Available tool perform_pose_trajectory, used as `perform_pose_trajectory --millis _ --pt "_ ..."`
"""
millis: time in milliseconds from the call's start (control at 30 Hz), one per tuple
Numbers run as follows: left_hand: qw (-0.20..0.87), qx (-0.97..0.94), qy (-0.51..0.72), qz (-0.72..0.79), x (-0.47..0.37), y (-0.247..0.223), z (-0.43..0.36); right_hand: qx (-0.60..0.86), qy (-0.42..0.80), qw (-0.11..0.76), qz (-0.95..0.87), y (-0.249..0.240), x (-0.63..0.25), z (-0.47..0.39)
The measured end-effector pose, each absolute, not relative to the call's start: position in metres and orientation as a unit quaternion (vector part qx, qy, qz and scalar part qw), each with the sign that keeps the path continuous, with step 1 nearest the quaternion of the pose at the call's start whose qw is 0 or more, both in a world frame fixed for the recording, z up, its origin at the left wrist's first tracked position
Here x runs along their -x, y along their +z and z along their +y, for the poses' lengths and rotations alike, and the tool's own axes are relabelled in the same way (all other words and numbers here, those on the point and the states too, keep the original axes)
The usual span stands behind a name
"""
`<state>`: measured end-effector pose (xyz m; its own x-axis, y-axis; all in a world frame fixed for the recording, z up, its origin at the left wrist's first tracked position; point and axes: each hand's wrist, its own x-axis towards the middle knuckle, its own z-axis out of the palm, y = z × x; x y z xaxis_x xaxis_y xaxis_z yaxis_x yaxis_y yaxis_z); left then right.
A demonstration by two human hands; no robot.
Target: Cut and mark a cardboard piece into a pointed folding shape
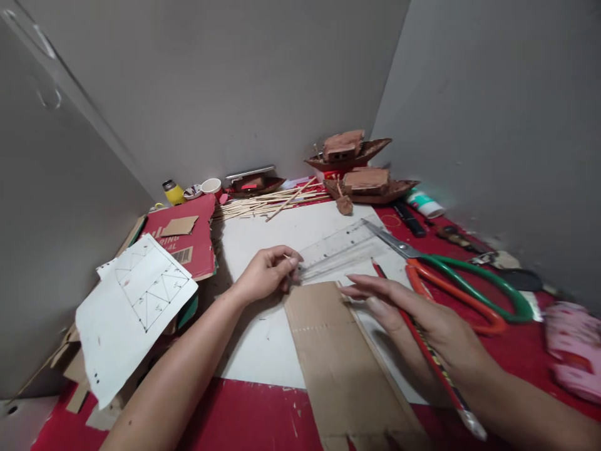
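Note:
My left hand (270,272) is closed in a pinch at the near left end of a clear ruler (335,247), just beyond the far edge of a brown cardboard strip (333,357). The fingertips there are partly hidden. My right hand (417,319) holds a red and black pencil (429,357), its point tilted away from me. The fingers of that hand stretch out over the strip's right edge. Strip and ruler rest on a white sheet (263,357). Large scissors (416,254) with green and orange handles lie right of the ruler, blades towards it.
At left, a paper with a triangle drawing (154,288) lies near a red cardboard piece (201,219). Thin wooden sticks (263,205) and model boats (366,181) line the back. A white-and-green bottle (425,203) and pink pouch (573,347) are at right. Grey walls enclose the table.

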<state>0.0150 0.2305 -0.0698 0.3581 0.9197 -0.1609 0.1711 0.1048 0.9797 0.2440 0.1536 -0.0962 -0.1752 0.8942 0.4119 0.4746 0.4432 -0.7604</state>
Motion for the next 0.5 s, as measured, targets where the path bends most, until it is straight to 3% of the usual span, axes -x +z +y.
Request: perform_pose_trajectory --millis 233,500 --pt "0.548 -0.559 0.327 0.529 -0.034 -0.061 0.217 0.475 0.325 0.416 -0.704 -0.114 -0.245 0.158" --pt "0.57 -0.536 0.359 0.51 -0.018 -0.076 0.219 0.508 0.385 0.463 -0.616 -0.093 -0.241 0.153"
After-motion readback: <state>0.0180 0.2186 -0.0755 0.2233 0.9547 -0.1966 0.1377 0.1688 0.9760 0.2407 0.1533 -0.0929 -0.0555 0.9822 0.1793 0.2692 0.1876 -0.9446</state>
